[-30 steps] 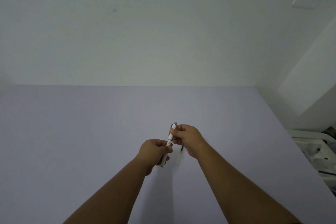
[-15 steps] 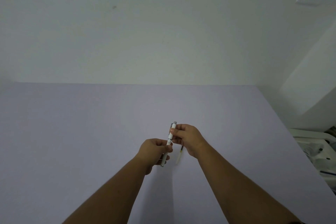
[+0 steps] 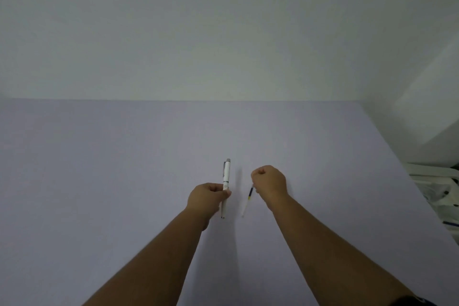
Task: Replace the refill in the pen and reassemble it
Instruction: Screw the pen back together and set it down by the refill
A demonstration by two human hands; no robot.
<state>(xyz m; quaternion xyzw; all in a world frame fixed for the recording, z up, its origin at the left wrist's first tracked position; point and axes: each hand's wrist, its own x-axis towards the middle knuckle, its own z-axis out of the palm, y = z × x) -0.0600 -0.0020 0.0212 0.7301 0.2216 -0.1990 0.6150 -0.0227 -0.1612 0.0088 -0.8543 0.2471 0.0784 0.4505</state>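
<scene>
My left hand [image 3: 207, 197] grips a white pen [image 3: 226, 179] near its middle; the pen stands almost upright, clip end up and tip pointing down toward me. My right hand [image 3: 269, 182] is curled into a fist a short way to the right, apart from the pen. A thin refill [image 3: 248, 201] with a dark upper end and a clear lower length slants down from under that fist; whether the fingers hold it or it lies on the table I cannot tell.
A pale lilac table [image 3: 124, 169] spreads out to a white wall at the back. Its right edge runs diagonally; beyond it stands a white plastic rack [image 3: 437, 189] with a few items.
My right hand let go of the pen's upper part and moved right, away from it. The left hand keeps the pen, shifted slightly left. The refill shows more fully now.
</scene>
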